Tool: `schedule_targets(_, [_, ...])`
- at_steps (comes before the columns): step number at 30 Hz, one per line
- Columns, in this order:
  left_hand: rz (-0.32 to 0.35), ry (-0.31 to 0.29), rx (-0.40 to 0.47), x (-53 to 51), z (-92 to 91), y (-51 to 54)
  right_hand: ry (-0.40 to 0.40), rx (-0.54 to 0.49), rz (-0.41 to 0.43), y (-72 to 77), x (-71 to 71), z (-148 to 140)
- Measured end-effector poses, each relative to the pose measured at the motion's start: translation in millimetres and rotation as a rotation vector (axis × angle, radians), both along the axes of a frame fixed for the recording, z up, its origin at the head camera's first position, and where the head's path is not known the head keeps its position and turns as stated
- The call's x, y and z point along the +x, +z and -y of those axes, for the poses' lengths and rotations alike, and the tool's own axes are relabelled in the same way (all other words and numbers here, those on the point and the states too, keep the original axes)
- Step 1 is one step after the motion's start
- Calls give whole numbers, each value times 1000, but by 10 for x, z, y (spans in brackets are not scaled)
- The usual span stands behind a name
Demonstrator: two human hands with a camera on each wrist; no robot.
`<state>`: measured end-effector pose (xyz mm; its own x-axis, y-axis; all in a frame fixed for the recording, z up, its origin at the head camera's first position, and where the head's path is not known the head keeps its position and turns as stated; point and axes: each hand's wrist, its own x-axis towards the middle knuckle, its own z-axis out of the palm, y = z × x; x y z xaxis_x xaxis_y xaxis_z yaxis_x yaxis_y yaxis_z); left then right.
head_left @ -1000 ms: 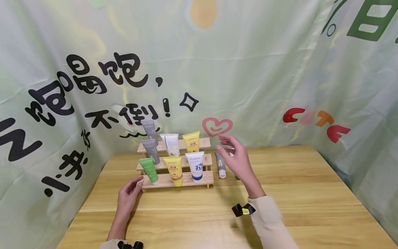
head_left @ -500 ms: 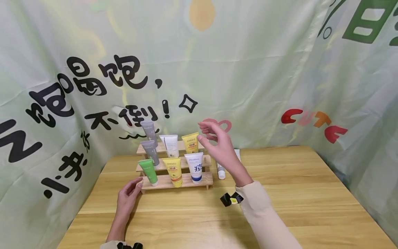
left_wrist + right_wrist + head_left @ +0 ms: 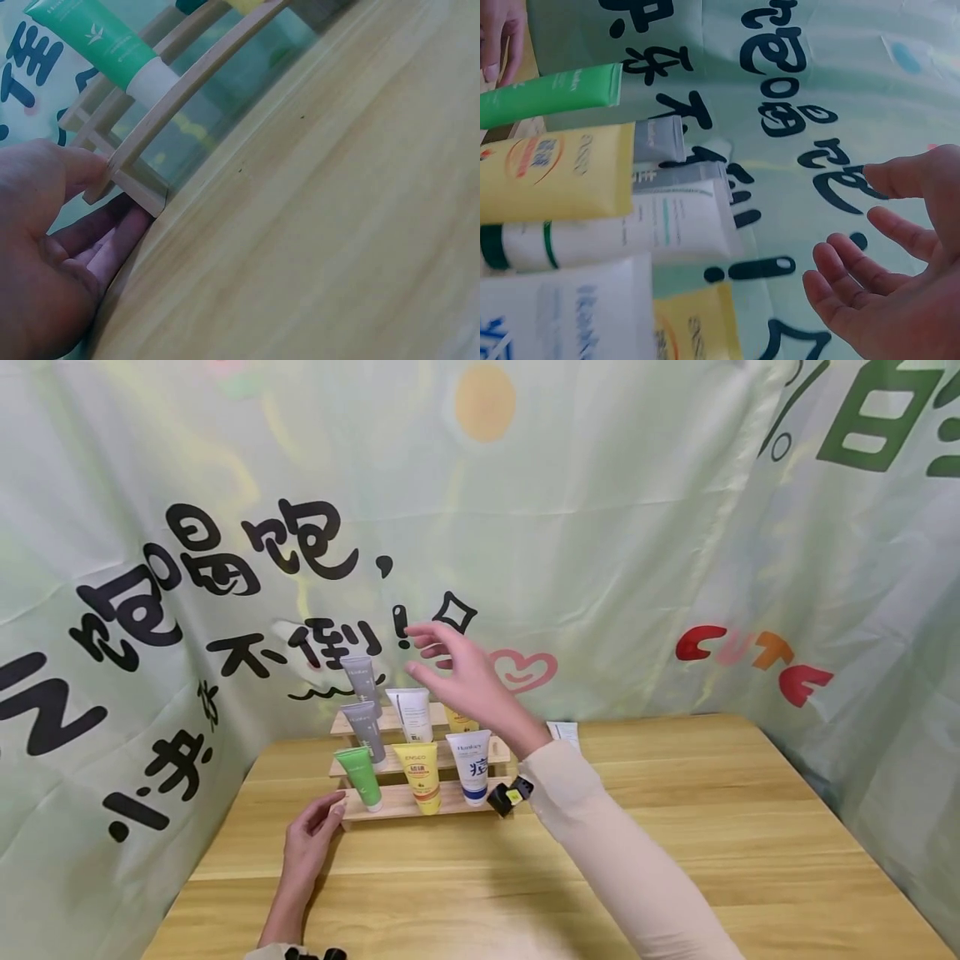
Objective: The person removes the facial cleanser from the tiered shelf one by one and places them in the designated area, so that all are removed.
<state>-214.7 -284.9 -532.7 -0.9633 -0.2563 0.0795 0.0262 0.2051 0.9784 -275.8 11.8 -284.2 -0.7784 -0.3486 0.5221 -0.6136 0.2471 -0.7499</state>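
The left hand point(image 3: 307, 839) pinches the wooden rack point(image 3: 395, 802) at one end of its lowest shelf, thumb on the edge, fingers curled below, their tips hard to make out by the leg. The green tube point(image 3: 362, 778) stands just beyond that thumb. The right hand point(image 3: 467, 672) hangs over the rack, fingers apart, open air between them and the white tube point(image 3: 412, 714) below. From the left fingers, the table point(image 3: 675, 843) runs rightward along the rack's front. Behind the right fingers, the wrist partly covers the rear yellow tube point(image 3: 461, 721); a black wrist device point(image 3: 510, 796) hides the shelf's other end.
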Motion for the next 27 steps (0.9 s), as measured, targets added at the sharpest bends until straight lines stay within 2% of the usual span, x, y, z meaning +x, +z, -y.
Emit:
schedule_targets(6, [-8, 3, 2, -2, 4, -8, 57, 47, 22, 169, -111, 253])
schedule_targets(10, [-7, 1, 7, 1, 3, -13, 71, 78, 51, 216, -209, 421])
schedule_targets(22, [0, 11, -3, -24, -12, -23, 97, 148, 194, 113, -513, 739])
schedule_targets(27, [-17, 16, 7, -7, -7, -31, 57, 185, 191, 83, -590, 826])
